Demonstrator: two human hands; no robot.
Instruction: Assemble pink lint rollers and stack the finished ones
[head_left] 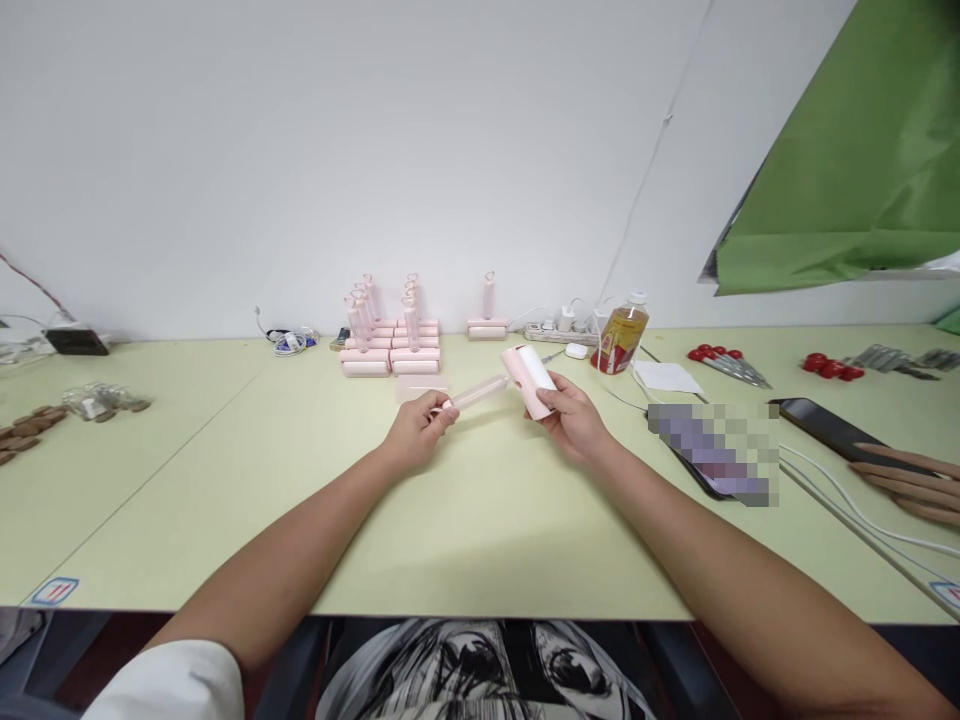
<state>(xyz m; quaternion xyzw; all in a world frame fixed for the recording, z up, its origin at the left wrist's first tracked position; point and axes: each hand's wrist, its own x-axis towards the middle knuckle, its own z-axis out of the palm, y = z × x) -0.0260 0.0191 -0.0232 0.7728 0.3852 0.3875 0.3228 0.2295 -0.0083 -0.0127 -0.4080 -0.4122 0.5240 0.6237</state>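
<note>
My left hand (420,428) pinches the end of a translucent pink lint roller handle (480,392), which slants up to the right. Its far tip is close to the lint roller head (530,380); I cannot tell whether they touch. That pink head with a white roll is gripped in my right hand (574,412) and held tilted above the table. Behind my left hand lies a flat, pale pink piece (421,385). Farther back, several assembled lint rollers (415,362) stand in rows with handles upright, and one more lint roller (487,328) stands apart.
The pale green table (480,530) meets a white wall. A drink bottle (621,335), power strip (559,332) and white paper (666,377) are at the back right. Nearer are a phone (709,455) and white cables (840,490). Red-handled tools (727,364) lie farther right.
</note>
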